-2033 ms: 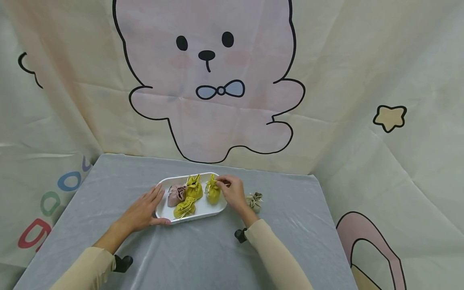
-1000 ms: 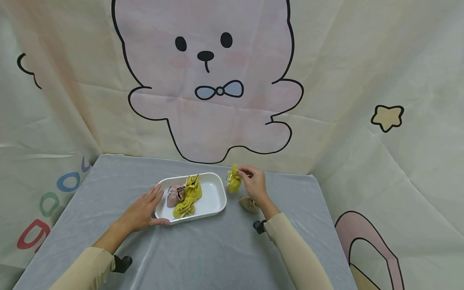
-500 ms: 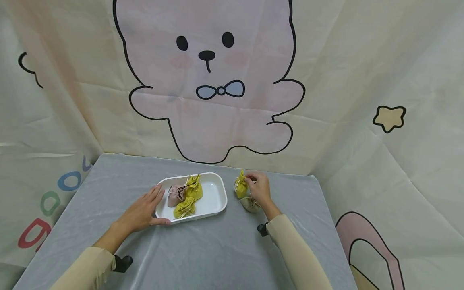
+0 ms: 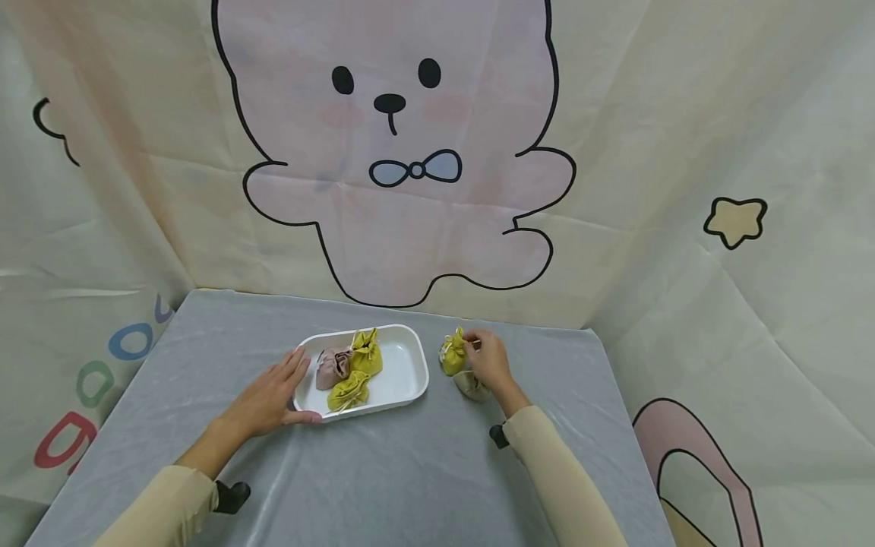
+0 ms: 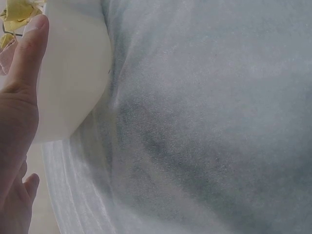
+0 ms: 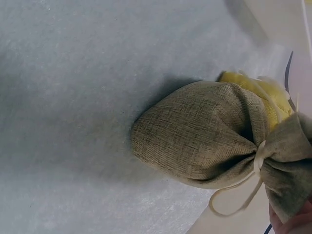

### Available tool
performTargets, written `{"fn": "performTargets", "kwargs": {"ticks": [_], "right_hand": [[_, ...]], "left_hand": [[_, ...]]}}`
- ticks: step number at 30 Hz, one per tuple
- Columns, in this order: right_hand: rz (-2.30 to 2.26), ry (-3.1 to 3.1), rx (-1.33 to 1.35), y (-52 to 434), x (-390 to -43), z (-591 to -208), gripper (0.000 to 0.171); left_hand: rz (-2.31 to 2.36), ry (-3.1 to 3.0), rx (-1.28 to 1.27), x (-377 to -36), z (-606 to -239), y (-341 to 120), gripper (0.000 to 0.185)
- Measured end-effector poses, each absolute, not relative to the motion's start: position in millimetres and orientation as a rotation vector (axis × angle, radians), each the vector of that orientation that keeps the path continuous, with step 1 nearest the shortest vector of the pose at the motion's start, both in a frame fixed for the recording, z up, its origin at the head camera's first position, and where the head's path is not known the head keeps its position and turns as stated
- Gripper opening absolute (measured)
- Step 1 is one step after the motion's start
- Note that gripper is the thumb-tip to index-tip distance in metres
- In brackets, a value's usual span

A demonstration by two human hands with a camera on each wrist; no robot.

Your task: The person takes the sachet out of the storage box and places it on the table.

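Note:
A white tray (image 4: 413, 363) sits mid-table holding a pink pouch (image 4: 332, 365) and two yellow pouches (image 4: 368, 357). My left hand (image 4: 276, 393) lies flat against the tray's left end, fingers straight, thumb (image 5: 28, 53) along the white tray wall (image 5: 73, 83). Right of the tray, my right hand (image 4: 473, 346) pinches the tied top of a third yellow pouch (image 4: 453, 358), whose bottom is at the cloth. A tan burlap pouch (image 4: 470, 385) lies on the table just below that hand. In the right wrist view the tan pouch (image 6: 195, 136) fills the frame, with the yellow pouch (image 6: 258, 90) behind it.
The table wears a grey cloth (image 4: 410, 471). A cartoon bear backdrop (image 4: 396, 152) hangs close behind, and fabric walls stand at both sides. The table's right edge (image 4: 615, 395) runs near my right forearm.
My right hand lifted one yellow pouch out of the tray, carried it right and lowered it beside the tan pouch. The left hand and the tray have stayed put.

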State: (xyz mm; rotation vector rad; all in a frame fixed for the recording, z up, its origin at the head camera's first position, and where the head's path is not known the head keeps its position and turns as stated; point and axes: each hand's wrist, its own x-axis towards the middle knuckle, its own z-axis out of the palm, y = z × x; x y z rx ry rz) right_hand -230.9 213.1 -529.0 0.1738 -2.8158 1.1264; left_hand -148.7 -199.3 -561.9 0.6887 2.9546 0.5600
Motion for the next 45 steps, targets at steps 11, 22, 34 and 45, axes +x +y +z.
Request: {"fn": "performTargets", "kwargs": {"ticks": [11, 22, 34, 45], "right_hand": [[1.153, -2.843, 0.116, 207.7, -230.7, -515.2, 0.044], [1.355, -2.683, 0.452, 163.9, -225.5, -499.7, 0.049], [1.561, -2.783, 0.763, 113.9, -203.0, -508.1, 0.052], [1.525, -2.919, 0.929, 87.1, -192.6, -515.5, 0.058]], "left_hand": [[0.567, 2.979, 0.730, -149.0, -561.5, -197.8, 0.113], [0.523, 2.978, 0.722, -148.7, -560.8, -198.8, 0.113], [0.520, 2.973, 0.702, -148.8, -562.6, -200.1, 0.112], [0.526, 2.964, 0.700, -149.0, -560.8, -199.1, 0.112]]}}
